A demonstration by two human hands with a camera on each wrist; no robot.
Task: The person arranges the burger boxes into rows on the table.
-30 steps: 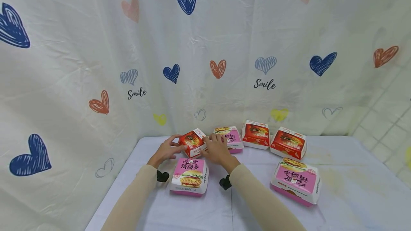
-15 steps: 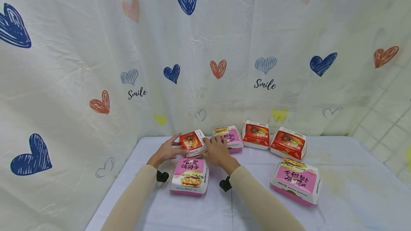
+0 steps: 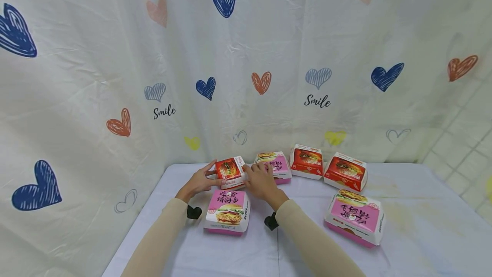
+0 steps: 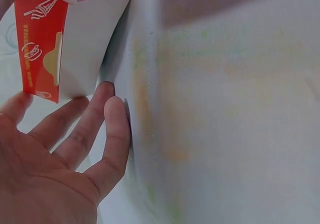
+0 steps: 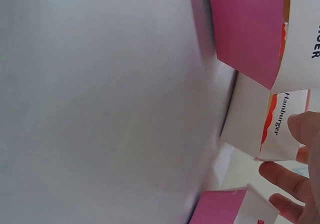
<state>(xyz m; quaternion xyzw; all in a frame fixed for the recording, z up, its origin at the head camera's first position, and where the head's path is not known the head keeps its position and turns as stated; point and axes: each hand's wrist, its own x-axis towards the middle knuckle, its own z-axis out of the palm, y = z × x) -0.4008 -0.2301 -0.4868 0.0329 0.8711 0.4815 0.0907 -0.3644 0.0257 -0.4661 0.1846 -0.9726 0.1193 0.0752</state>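
A red-and-white hamburger box (image 3: pixel 229 169) rests on the table at the back left, between my two hands. My left hand (image 3: pixel 197 184) holds its left end, thumb at the near side and the other fingers spread around the far corner. At the opposite end, my right hand (image 3: pixel 262 183) grips it, the thumb pressing the white side marked "Hamburger" (image 5: pixel 281 116) in the right wrist view. Just in front lies a pink-and-white hamburger box (image 3: pixel 226 212), its far edge close to the red one. Another pink box (image 3: pixel 277 163) stands right behind my right hand, partly covered by it.
Two more red boxes (image 3: pixel 306 160) stand at the back to the right, side by side. A further pink box (image 3: pixel 354 217) sits at the front right. Behind the white-covered table (image 3: pixel 423 225) hangs a curtain (image 3: pixel 269 33) printed with hearts.
The red box between my hands has turned a little and now sits straighter, its front facing me. My left thumb has shifted slightly down along its near edge. The other boxes stay put.
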